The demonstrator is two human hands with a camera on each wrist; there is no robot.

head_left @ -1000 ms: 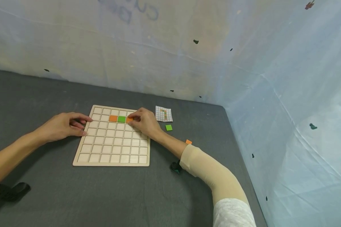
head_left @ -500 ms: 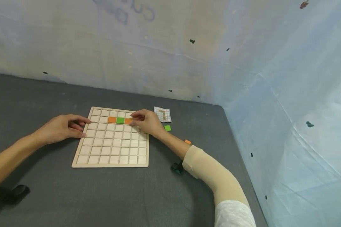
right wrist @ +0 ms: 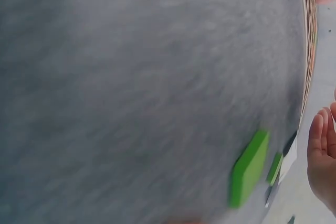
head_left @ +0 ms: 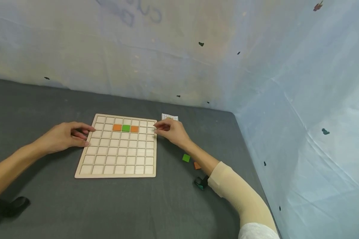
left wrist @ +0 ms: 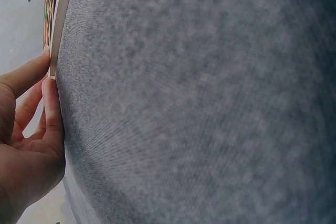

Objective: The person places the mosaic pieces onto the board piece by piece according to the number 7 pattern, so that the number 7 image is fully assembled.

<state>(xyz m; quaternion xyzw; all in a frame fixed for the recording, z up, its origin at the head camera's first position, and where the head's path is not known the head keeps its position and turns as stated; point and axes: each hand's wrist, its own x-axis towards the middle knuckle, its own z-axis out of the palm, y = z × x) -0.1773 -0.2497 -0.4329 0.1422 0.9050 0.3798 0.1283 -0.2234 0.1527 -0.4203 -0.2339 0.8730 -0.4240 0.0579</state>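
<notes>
A pale wooden grid board lies on the dark table. In its second row from the top sit an orange tile, a green tile and another orange tile, side by side. My left hand touches the board's left edge with thumb and fingertips; the left wrist view shows the fingers against that edge. My right hand hovers at the upper right edge, thumb and fingertips slightly apart with no tile seen between them.
A small printed pattern card lies behind my right hand, partly hidden. A loose green tile and an orange tile are near my right forearm. In the right wrist view another green tile shows. Pale sheeting stands behind.
My right hand has let go of the right orange tile in the second row and moved right to the board's edge. The left hand stays on the left edge.
</notes>
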